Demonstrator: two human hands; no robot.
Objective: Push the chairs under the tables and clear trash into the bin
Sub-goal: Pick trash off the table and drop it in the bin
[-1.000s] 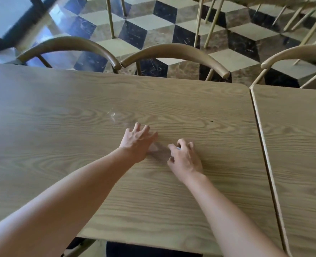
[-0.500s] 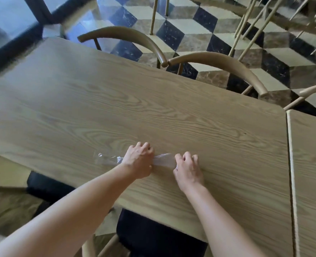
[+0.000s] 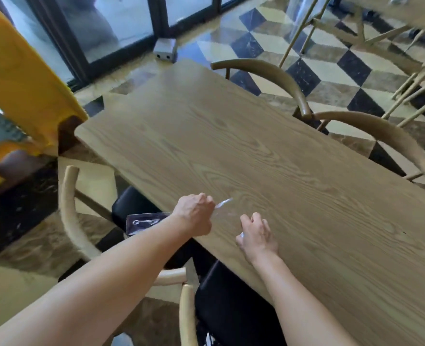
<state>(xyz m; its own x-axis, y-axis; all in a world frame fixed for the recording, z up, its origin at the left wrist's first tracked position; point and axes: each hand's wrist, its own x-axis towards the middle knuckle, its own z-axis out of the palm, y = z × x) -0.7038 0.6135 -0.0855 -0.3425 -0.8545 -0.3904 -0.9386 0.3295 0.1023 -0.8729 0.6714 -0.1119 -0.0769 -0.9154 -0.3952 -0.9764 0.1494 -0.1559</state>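
L grip point(image 3: 194, 216) w/ clear crinkly plastic wrapper point(image 3: 223, 203)

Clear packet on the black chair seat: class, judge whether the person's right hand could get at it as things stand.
Probably not directly. The right hand sits over the table, and the left forearm lies between it and the packet, so it would have to reach round.

Far chair point(image 3: 276, 73) stands behind the table point(image 3: 256, 151), near chair point(image 3: 65, 208) before.
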